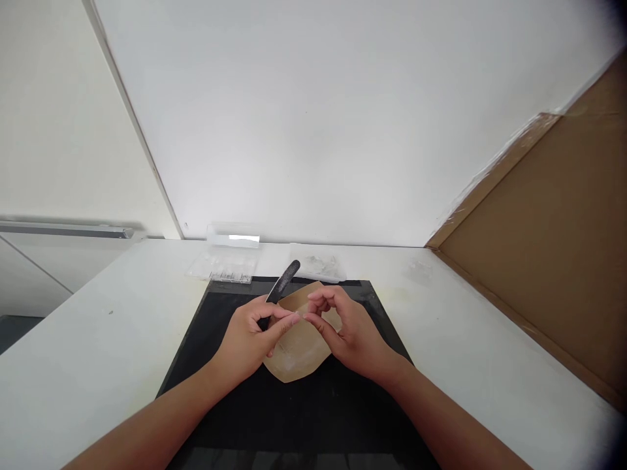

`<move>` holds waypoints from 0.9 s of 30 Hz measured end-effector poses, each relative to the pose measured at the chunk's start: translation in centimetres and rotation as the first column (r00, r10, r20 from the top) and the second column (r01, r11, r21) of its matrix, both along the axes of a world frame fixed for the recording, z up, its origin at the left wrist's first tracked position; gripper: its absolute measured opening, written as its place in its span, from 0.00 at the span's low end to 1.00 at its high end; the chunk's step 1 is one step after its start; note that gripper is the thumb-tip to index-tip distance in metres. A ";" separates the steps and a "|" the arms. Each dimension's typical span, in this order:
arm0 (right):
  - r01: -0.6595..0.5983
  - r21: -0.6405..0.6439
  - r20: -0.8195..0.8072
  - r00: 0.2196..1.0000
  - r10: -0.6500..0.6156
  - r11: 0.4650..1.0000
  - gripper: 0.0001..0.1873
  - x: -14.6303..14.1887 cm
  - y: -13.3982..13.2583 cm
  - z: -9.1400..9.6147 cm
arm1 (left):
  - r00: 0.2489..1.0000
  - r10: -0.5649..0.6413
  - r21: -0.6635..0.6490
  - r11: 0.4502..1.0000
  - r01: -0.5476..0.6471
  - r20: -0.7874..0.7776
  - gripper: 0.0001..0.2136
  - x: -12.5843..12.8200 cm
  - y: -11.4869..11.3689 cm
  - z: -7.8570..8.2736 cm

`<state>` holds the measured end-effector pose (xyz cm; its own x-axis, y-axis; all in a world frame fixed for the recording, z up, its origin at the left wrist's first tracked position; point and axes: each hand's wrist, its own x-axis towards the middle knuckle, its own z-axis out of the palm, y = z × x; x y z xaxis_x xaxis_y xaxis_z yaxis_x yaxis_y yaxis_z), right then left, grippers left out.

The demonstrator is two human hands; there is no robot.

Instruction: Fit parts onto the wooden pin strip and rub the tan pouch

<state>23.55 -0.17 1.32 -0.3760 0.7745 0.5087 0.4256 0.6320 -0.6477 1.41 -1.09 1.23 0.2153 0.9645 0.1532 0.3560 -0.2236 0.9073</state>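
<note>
My left hand is closed around a dark nail file that sticks up and away from the fist. My right hand is curled in a pinch, its fingertips meeting the left hand's fingertips over a tan piece of paper. Whatever the right fingers pinch is too small to make out. The paper lies on a black mat on the white table.
A clear plastic compartment box with its lid up sits at the mat's far left edge. A clear plastic bag lies beside it. A brown cardboard sheet leans along the table's right side. A white wall stands behind.
</note>
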 end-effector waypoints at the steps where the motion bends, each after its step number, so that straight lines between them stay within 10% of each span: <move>1: 0.009 -0.005 0.003 1.000 -0.009 1.000 0.10 0.0 0.1 0.0 | 1.000 0.006 0.010 1.000 -0.006 -0.005 0.12 -0.1 0.1 -0.1; 27: 0.483 0.015 0.129 0.867 -0.481 0.875 0.17 9.0 6.6 -2.3 | 0.993 0.030 0.357 0.934 0.014 -0.117 0.02 -0.6 0.8 -1.1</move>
<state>32.57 6.44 -0.93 -0.0130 0.8841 0.4672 0.7524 0.3163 -0.5778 0.82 -0.32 0.15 0.2459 0.8524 0.4614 0.4593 -0.5216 0.7190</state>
